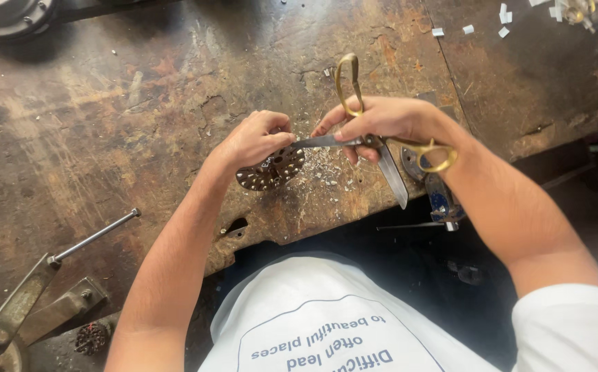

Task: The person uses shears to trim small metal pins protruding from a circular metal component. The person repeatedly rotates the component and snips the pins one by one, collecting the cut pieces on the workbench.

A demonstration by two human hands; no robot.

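A broad, worn wooden workbench, brown, cracked and stained, fills most of the view, its near edge ragged and chipped. At its lower left sits a grey metal lever press with a thin straight steel rod for a handle, angled up to the right. Near the bench's front edge lie the large scissors, with brass-coloured loop handles and dull steel blades. They are spread wide: one blade runs almost level to the left, its tip reaching the disc, while the other slants down and to the right past the bench edge. One handle loop stands up away from the person, the other lies to the right over the wrist. The right hand closes around the scissors at the pivot, fingers wrapped over the level blade. The left hand clasps a round, dark metal disc dotted with rows of pale studs, tilted on the bench just left of the scissors. Small bright metal shavings scatter beneath the blades.
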